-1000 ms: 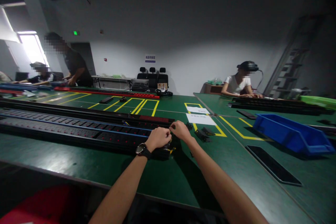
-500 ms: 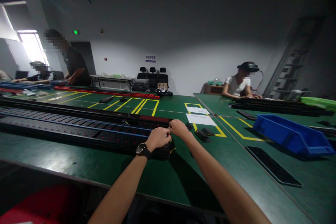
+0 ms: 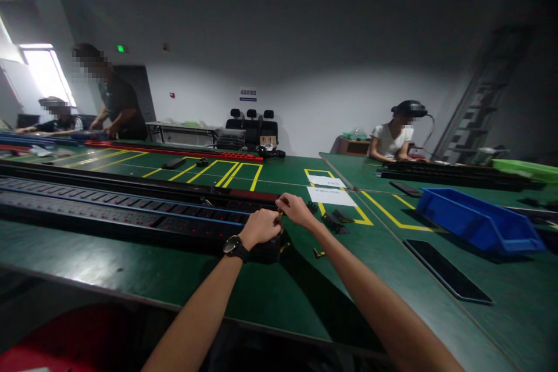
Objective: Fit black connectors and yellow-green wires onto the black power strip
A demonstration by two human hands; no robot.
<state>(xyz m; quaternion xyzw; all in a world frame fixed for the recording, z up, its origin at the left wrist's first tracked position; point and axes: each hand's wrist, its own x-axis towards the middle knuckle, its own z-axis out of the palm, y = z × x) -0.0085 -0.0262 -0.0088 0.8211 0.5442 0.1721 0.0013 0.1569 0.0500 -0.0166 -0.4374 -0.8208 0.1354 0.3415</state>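
A long black housing (image 3: 174, 222) with rows of red-dotted openings and a blue line along it lies across the green table. My left hand (image 3: 260, 228), with a watch on the wrist, is closed at the housing's right end. Its fingertips are mostly hidden, so what they grip is unclear. Just beyond it, my right hand (image 3: 295, 210) is pinched at the same end, close to the left fingers. A bit of yellow shows between the two hands, too small to name. Yellow wire ends (image 3: 285, 247) poke out below my left hand.
Small black parts (image 3: 335, 221) and a yellow-black piece (image 3: 319, 253) lie right of my hands. Further right are a blue bin (image 3: 475, 224) and a dark phone-like slab (image 3: 449, 270). Paper sheets (image 3: 332, 196) lie ahead. Co-workers sit or stand around the tables.
My right hand has shifted slightly left and up, fingers drawn into a pinch. The left hand stays at the housing's end. The yellow-black piece now shows beside my right forearm.
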